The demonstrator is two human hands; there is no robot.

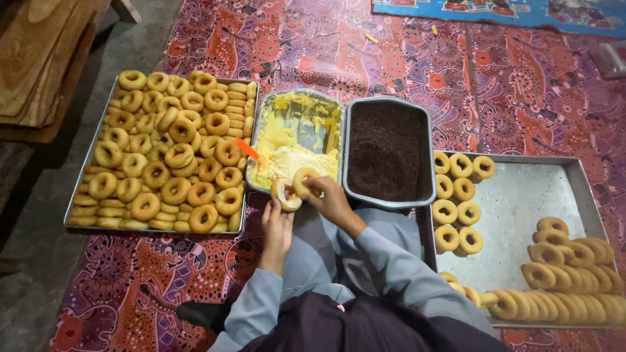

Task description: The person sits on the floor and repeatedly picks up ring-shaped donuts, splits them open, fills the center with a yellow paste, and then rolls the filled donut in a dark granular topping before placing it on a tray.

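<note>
My left hand [277, 225] holds one half of a split doughnut [284, 193], its pale cut face turned up. My right hand [330, 201] holds the other doughnut half [304, 180] just beside it, over the near edge of a metal tin of yellow buttercream [297, 133]. An orange-handled tool [247, 148] lies at the cream tin's left rim. Right of it stands a metal tin of dark chocolate sprinkles [387, 151].
A metal tray heaped with plain ring doughnuts [166, 156] lies at the left. At the right a second metal tray [535, 195] holds rows of doughnuts along its left side and front. All rest on a red patterned mat [365, 45]. Wooden boards [39, 58] stand at the far left.
</note>
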